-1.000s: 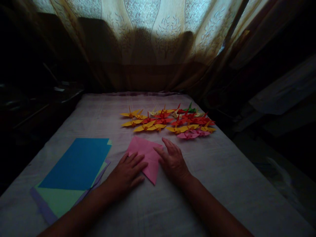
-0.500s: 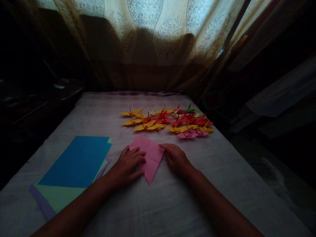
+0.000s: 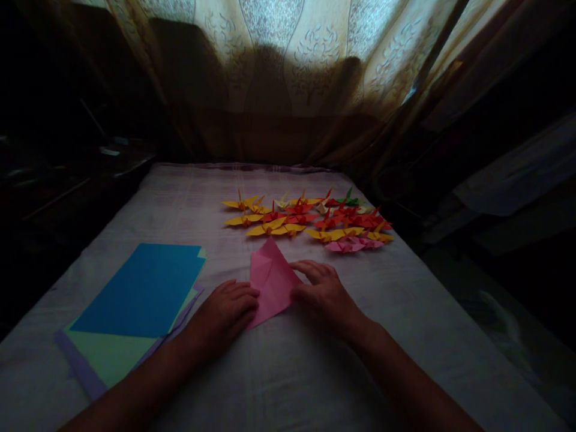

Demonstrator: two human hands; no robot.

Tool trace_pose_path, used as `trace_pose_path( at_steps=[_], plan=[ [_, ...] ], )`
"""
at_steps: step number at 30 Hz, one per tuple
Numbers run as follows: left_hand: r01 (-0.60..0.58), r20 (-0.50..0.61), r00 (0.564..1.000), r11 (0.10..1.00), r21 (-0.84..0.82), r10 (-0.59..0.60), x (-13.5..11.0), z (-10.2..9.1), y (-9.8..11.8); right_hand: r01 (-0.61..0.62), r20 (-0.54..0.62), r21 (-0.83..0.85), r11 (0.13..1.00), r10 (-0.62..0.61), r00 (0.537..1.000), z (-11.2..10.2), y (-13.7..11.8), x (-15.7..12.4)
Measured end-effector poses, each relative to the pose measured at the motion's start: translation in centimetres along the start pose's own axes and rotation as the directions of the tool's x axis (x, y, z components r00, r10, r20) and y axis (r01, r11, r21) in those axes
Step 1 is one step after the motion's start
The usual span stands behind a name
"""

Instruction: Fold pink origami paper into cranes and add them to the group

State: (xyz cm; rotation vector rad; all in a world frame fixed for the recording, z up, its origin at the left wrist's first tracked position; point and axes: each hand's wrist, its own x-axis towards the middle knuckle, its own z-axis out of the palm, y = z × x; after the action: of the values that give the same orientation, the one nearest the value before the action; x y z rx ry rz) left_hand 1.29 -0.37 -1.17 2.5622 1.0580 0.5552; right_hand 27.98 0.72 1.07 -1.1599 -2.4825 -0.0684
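A folded pink paper piece, creased and four-cornered (image 3: 275, 288), is laid on a cloth-covered table (image 3: 396, 324), well in from its left and right edges. Its sharpest visible corner is pointed at the far edge, its long axis running roughly from far to near, the near end angled slightly leftward.

Two hands are seen. The piece is flanked by both: its near-left side is covered by the laid, unclenched fingers of the left hand (image 3: 227, 309); its right corner is bracketed by the right hand's (image 3: 328, 294) thumb and fingers, though whether it is pinched cannot be told.

One blue paper sheet (image 3: 139, 291) is stacked on pale green paper (image 3: 108, 357) toward the left edge. One green folded-paper bird (image 3: 350, 198) is grouped toward the far right corner with yellow folded-paper birds (image 3: 267, 228), too overlapped to be counted.
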Motion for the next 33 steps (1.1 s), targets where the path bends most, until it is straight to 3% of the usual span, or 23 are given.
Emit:
trace_pose_path(
  at_steps=[4, 7, 11, 14, 19, 24, 33],
  plan=[
    [0.005, 0.028, 1.0, 0.999, -0.033, -0.004, -0.2, -0.3, -0.3, -0.028, 0.051, 0.104, 0.994, 0.023, 0.998, -0.7, 1.8, 1.2],
    [0.007, 0.072, 0.997, 0.999, -0.042, -0.004, -0.3, -0.7, -0.4, -0.037, 0.15, 0.281, 0.959, -0.005, 0.989, -0.6, 3.0, 2.4],
    [0.013, 0.113, 0.994, 0.999, -0.043, -0.009, -0.5, -0.8, -0.4, -0.217, 0.267, 0.494, 0.842, 0.09, 0.959, 0.7, 3.5, 3.8],
    [0.017, 0.106, 0.994, 0.999, -0.035, -0.013, -0.7, -0.6, -0.5, -0.3, 0.271, 0.563, 0.77, 0.171, 0.947, 2.2, 3.3, 4.3],
    [0.023, 0.097, 0.995, 0.999, -0.031, -0.02, -0.8, -0.4, -0.4, -0.313, 0.088, 0.468, 0.826, 0.309, 0.947, 4.2, 2.5, 4.4],
    [0.032, 0.103, 0.994, 0.999, -0.002, -0.031, -0.8, -0.5, -0.3, -0.307, -0.034, 0.347, 0.886, 0.34, 0.94, 5.4, 1.7, 4.5],
    [-0.028, 0.081, 0.996, 0.999, 0.039, 0.025, -0.9, -0.1, -0.5, -0.296, -0.081, 0.265, 0.918, 0.327, 0.942, 6.1, 1.8, 4.0]
  ],
)
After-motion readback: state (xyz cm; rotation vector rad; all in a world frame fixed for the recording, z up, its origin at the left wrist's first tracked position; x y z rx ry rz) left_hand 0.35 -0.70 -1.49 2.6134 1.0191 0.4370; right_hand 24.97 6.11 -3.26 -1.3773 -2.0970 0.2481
